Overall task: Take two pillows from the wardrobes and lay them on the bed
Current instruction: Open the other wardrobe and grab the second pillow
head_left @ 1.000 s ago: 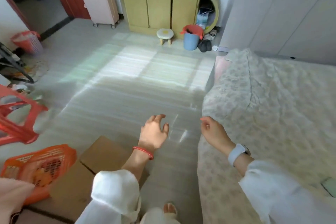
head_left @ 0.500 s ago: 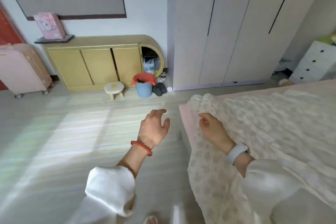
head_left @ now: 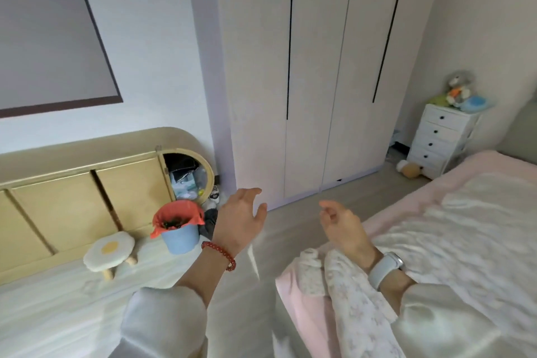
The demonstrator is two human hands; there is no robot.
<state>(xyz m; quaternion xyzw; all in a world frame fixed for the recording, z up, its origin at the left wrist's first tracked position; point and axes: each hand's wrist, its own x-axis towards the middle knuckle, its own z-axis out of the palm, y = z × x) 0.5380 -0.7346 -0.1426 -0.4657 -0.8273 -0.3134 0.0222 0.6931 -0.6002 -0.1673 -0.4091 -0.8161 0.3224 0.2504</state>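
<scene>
A tall white wardrobe (head_left: 313, 73) stands ahead against the wall, its doors closed. No pillow is in view. The bed (head_left: 453, 229) with a pink sheet and a pale flowered cover fills the lower right. My left hand (head_left: 241, 221), with a red bead bracelet at the wrist, hovers over the floor with relaxed fingers and holds nothing. My right hand (head_left: 343, 227), with a watch on the wrist, hangs above the bed's corner, fingers loosely curled and empty. Both hands are well short of the wardrobe doors.
A low yellow cabinet (head_left: 81, 197) runs along the left wall. In front of it stand an egg-shaped stool (head_left: 109, 250) and a blue bin (head_left: 178, 227) with a red liner. A white drawer chest (head_left: 441, 139) topped with soft toys stands right of the wardrobe.
The view has swung up and right from the floor to the wardrobe, which now looks nearer. Both hands stay raised and empty in front of me.
</scene>
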